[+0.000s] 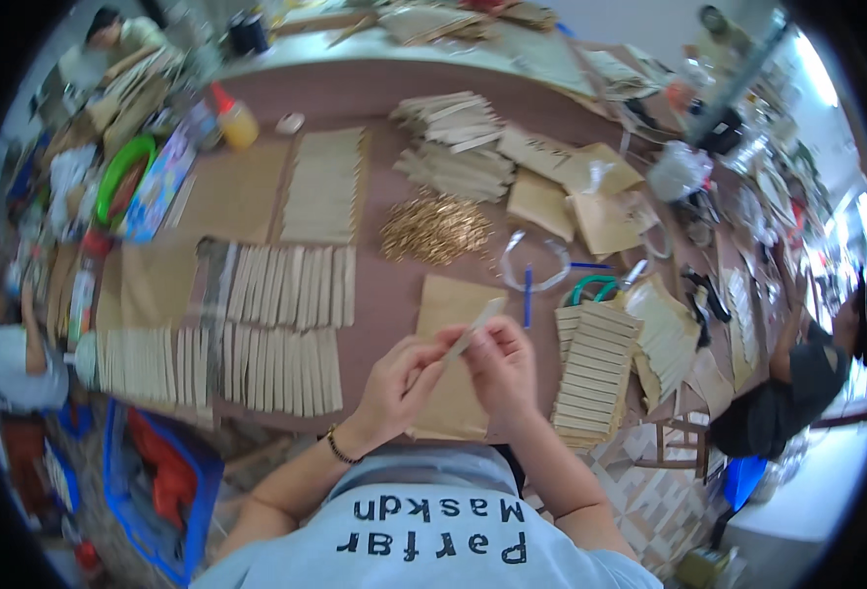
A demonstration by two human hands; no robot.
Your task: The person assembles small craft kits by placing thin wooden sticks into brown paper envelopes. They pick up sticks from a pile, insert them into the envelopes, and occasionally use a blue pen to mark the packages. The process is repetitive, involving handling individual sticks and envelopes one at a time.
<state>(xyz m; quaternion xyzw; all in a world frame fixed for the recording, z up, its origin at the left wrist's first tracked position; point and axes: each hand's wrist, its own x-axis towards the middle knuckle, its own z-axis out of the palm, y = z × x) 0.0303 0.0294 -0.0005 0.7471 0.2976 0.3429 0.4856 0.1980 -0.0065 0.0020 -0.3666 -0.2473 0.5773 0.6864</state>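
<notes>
In front of my chest, both hands hold one narrow pale beige strip (476, 325), which is tilted up to the right. My left hand (400, 383) pinches its lower end between closed fingers. Near the strip's middle and upper part, my right hand (500, 365) grips it with thumb and fingers. Under the hands lies a brown paper sheet (450, 294). Just beyond it is a heap of small gold-coloured pieces (435, 228), too small to make out singly. Similar strips lie in rows to the left, an upper row (291, 285) and a lower row (281, 371).
A stack of strip-covered cards (595, 368) lies right, near a green-handled tool (590, 288) and a blue pen (527, 294). Bundled strips (453, 123) and brown envelopes (541, 201) lie farther back. A red-tipped yellow bottle (236, 123) stands back left. Other people work around the table.
</notes>
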